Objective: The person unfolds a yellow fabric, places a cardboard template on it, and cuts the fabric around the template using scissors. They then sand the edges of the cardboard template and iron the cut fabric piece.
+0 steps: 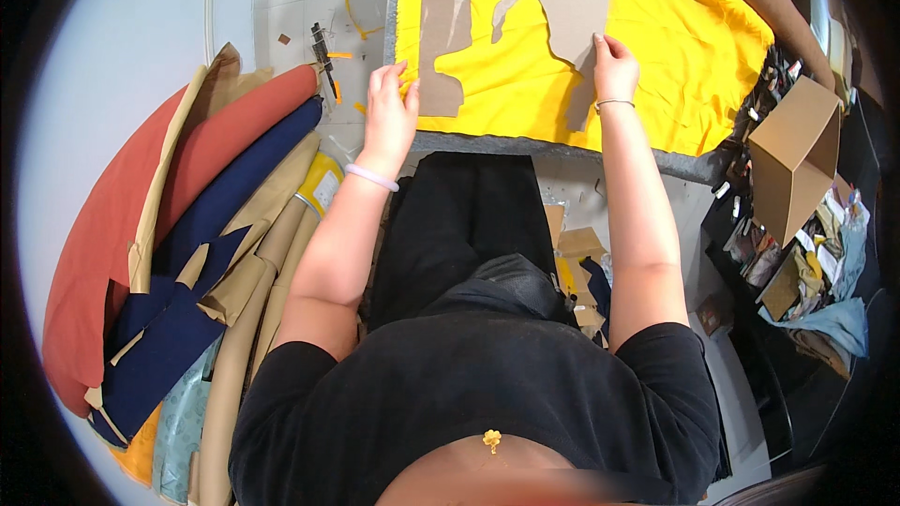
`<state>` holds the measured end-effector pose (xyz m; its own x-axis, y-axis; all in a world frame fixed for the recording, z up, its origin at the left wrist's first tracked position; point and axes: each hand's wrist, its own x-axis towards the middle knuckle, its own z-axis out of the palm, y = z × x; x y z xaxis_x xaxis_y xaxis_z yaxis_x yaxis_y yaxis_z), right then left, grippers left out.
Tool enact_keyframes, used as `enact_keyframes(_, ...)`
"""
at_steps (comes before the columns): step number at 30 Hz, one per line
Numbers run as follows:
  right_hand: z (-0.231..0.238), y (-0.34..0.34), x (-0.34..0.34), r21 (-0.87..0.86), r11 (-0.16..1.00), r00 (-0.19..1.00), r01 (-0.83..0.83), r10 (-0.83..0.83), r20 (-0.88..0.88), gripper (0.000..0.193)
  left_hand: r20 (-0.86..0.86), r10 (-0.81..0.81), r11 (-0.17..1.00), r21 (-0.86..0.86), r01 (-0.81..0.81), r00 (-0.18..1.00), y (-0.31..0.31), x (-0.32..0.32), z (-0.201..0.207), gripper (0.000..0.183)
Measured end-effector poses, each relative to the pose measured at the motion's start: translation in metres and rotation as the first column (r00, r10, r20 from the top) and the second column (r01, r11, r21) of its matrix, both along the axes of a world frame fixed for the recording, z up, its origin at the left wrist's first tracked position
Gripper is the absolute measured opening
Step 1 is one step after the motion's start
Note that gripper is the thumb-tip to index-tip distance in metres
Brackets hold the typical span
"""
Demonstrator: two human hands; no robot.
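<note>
A large grey-brown cardboard pattern (586,0) with a curved cut-out lies on yellow cloth (694,66). The cloth shows through the cut-out. My right hand (616,70) pinches the pattern's right edge between thumb and fingers. At the cloth's frayed left edge is my left hand (389,112), its fingers slightly apart, beside the pattern's lower left part. Whether its fingertips press on the cloth I cannot tell.
The cloth lies on a grey padded table (675,164). Fabric rolls (234,150) lean at the left. An open cardboard box (797,150) stands at the right above heaped scraps (816,290). Orange strips and a black tool (323,61) lie beyond my left hand.
</note>
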<state>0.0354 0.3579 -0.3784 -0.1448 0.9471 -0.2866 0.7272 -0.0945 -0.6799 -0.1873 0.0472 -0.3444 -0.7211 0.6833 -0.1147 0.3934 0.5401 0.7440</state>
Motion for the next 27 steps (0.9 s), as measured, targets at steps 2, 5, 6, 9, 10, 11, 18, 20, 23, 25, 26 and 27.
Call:
enact_keyframes(2,0.006,-0.009,0.007,0.084,0.993,0.997,-0.081,0.08,0.015,0.033,-0.002,-0.011,1.0,0.013,0.011,1.0,-0.004,0.001,-0.005,0.034)
enact_keyframes(5,0.007,-0.025,0.031,0.122,0.99,0.997,-0.073,0.07,0.026,0.028,0.041,-0.019,0.999,0.035,0.018,0.999,-0.006,0.004,0.006,0.032)
enact_keyframes(6,0.004,-0.029,0.037,0.13,0.988,0.997,-0.078,0.077,0.011,0.027,0.075,-0.006,1.0,0.029,0.003,0.997,-0.006,0.005,0.008,0.033)
enact_keyframes(9,0.0,-0.044,0.055,0.038,0.999,0.996,-0.035,0.038,-0.079,0.024,0.142,0.04,0.999,0.026,-0.044,0.989,-0.01,0.01,0.005,0.03)
enact_keyframes(10,-0.001,-0.047,0.058,0.009,0.999,0.995,-0.032,0.032,-0.094,0.024,0.134,0.029,0.999,0.016,-0.032,0.99,-0.012,0.009,0.0,0.029)
enact_keyframes(11,-0.002,-0.049,0.06,-0.02,0.999,0.994,-0.028,0.026,-0.109,0.024,0.126,0.019,1.0,0.006,-0.02,0.992,-0.014,0.007,-0.004,0.027)
enact_keyframes(18,0.005,-0.046,0.056,-0.096,0.995,0.994,-0.035,0.024,-0.107,0.025,0.177,0.046,0.999,-0.027,-0.042,0.983,-0.014,0.001,-0.014,0.02)
enact_keyframes(20,0.006,-0.047,0.057,-0.1,0.995,0.995,-0.03,0.019,-0.103,0.024,0.184,0.048,0.999,-0.022,-0.045,0.982,-0.015,0.001,-0.015,0.018)
enact_keyframes(23,-0.001,-0.047,0.063,-0.097,0.995,0.991,-0.027,0.014,-0.133,0.024,0.221,0.063,0.997,0.02,-0.069,0.973,-0.016,0.003,-0.017,0.018)
enact_keyframes(25,-0.001,-0.047,0.063,-0.095,0.995,0.99,-0.028,0.014,-0.14,0.023,0.228,0.058,0.998,0.014,-0.062,0.972,-0.016,0.004,-0.015,0.019)
enact_keyframes(26,-0.001,-0.049,0.064,-0.107,0.994,0.989,-0.025,0.009,-0.147,0.023,0.231,0.055,0.998,0.012,-0.059,0.971,-0.018,0.004,-0.015,0.02)
enact_keyframes(27,0.001,-0.049,0.063,-0.114,0.993,0.988,-0.025,0.007,-0.156,0.023,0.242,0.051,0.997,0.045,-0.064,0.969,-0.021,0.005,-0.02,0.021)
